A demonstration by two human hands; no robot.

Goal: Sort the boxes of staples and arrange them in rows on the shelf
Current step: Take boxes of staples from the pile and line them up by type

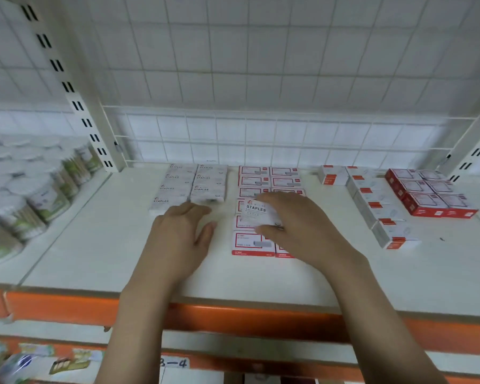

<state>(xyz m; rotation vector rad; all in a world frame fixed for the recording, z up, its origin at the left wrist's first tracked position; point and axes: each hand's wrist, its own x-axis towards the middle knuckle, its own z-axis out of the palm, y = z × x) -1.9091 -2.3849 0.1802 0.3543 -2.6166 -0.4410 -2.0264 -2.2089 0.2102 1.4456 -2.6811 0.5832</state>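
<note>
Misfiling risk: white STAPLES box held above the red-bordered rows on the white laminate shelf (94,245).

Right hand (297,225) grips white cardboard STAPLES box (257,213); released here, it mixes types. Left hand (180,234), fingers relaxed, holds nothing; could nudge the white box rows (191,187).

"STAPLES" is printed on the white box (257,213) held in the right hand (297,225) and on the white boxes (190,185) in the left rows, while a tag (175,363) under the shelf edge reads "-4".
</note>
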